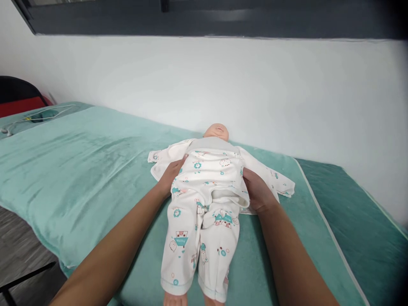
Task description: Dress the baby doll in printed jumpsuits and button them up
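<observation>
A baby doll (219, 131) lies on its back, its head towards the wall and its feet towards me. It wears white printed baby pants (181, 246) and a white printed baby shirt (204, 170) with the sleeves spread out sideways. At the doll's waist, on the left, my left hand (174, 174) is closed on the shirt's side, thumb on top. My right hand (258, 189) grips the shirt's right side, close to a lifted, curved hem. Cloth and the doll's body hide most of the fingers of both hands.
Under the doll lies a light green cloth (79, 170) covering the table, with a darker green cloth (350, 204) at right. A white wall (204, 80) stands behind. Far left are a white cord (60, 111) and a black and red chair (19, 95).
</observation>
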Available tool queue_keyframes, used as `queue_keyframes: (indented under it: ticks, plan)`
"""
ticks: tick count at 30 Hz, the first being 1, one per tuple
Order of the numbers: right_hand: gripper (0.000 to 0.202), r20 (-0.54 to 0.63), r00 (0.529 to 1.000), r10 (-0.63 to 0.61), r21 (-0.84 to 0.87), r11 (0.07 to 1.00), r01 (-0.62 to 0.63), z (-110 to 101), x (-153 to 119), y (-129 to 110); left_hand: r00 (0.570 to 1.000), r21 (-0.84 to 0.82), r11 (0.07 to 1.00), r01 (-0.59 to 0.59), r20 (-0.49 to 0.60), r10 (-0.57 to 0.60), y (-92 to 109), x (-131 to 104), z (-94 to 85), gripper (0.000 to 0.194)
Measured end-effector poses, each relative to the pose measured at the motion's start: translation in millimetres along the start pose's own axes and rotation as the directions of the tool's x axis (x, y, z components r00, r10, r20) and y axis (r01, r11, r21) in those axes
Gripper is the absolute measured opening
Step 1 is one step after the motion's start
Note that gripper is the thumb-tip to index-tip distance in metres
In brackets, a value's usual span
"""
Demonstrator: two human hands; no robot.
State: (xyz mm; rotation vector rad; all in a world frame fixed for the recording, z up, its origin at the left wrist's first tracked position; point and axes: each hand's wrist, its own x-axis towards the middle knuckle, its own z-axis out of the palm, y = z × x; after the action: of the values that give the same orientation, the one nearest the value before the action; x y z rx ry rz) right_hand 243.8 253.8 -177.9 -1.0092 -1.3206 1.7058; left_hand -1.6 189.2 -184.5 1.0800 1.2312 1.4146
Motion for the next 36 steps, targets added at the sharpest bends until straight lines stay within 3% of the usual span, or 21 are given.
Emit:
queue_keyframes:
  ticks: [4,9,13,16,18,27,32,36]
  plan:
    - [0.031,-0.015,0.999,-0.035,-0.005,0.999,0.035,2.7,2.2,-0.7,0.999,-0.057,0.998,0.038,0.011,-0.038,10.9,-5.9,6.3,0.042]
    - [0.027,-0.14,0.986,-0.093,-0.099,0.992,0.08,10.1,1.4,-2.9,1.0,-0.011,1.0,-0.022,-0.01,0.022,6.4,-4.6,4.7,0.031]
    - [0.032,-0.308,0.91,-0.279,-0.324,0.93,0.175,9.2,1.6,-0.2,0.97,0.155,0.972,-0.174,-0.143,0.196,-2.7,3.3,3.4,0.024]
    - [0.024,-0.308,0.858,-0.411,-0.389,0.877,0.281,7.8,4.2,-0.9,0.923,0.257,0.907,-0.333,-0.106,0.369,-2.3,11.1,5.7,0.021]
    - [0.021,-0.253,0.861,-0.442,-0.395,0.859,0.325,6.4,5.8,-3.8,0.907,0.32,0.868,-0.379,-0.056,0.417,0.7,15.7,8.9,0.02]
    - [0.015,0.023,0.916,-0.401,-0.472,0.803,0.364,-11.7,3.4,-15.2,0.938,0.539,0.773,-0.334,0.105,0.331,23.3,16.8,20.4,0.025]
    - [0.016,-0.164,0.884,-0.437,-0.518,0.801,0.3,-3.0,2.8,-10.7,0.905,0.558,0.718,-0.415,0.176,0.387,38.0,21.2,20.9,0.022]
    - [0.016,-0.225,0.865,-0.448,-0.484,0.822,0.299,3.3,1.3,-7.5,0.941,0.488,0.819,-0.303,0.02,0.336,28.4,45.9,14.6,0.024]
